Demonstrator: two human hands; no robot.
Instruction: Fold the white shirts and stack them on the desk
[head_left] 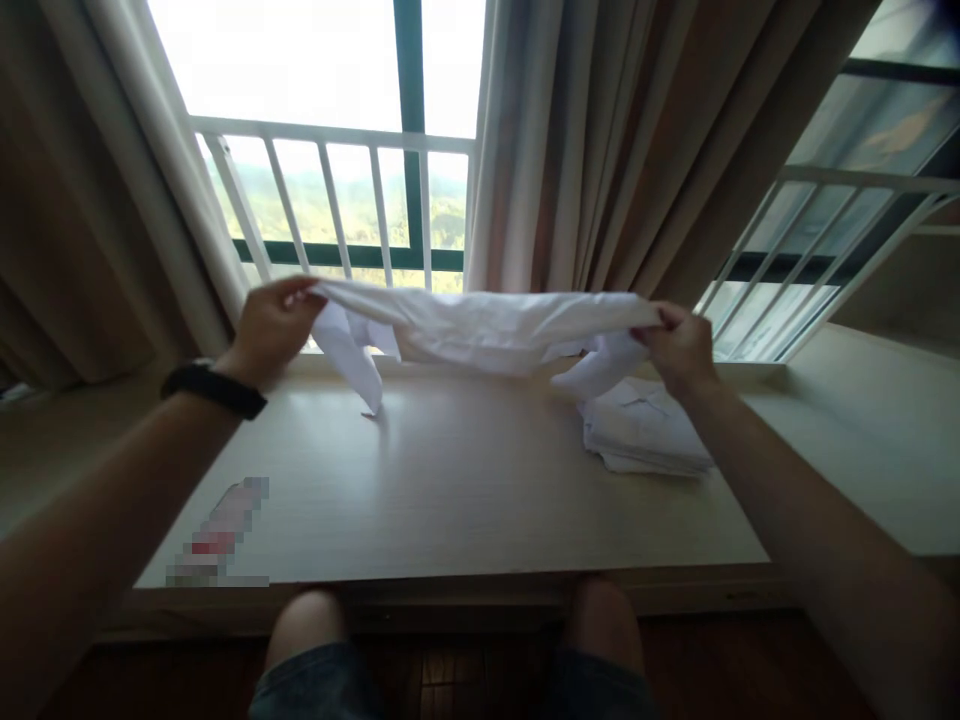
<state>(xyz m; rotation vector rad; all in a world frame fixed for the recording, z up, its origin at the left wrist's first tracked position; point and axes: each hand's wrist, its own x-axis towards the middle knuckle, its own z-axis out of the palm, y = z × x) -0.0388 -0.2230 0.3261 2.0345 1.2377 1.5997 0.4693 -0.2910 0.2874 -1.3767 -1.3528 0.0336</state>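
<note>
A white garment, apparently a long-sleeved shirt (480,330), is stretched between my two hands above a pale wooden surface. My left hand (274,325) pinches its left end, with a black band on the wrist. At the other end my right hand (681,345) grips the cloth between thumb and fingers. Sleeve-like parts hang down below each hand, and the left one reaches close to the surface. Beneath my right hand lies a stack of folded white cloth (641,430), partly covered by my forearm.
The pale wooden surface (450,490) has its front edge by my knees. A blurred-out object (225,525) lies at its front left. Behind stand a window with white railings (330,135) and brown curtains (555,150). A shelf unit (892,400) is at the right.
</note>
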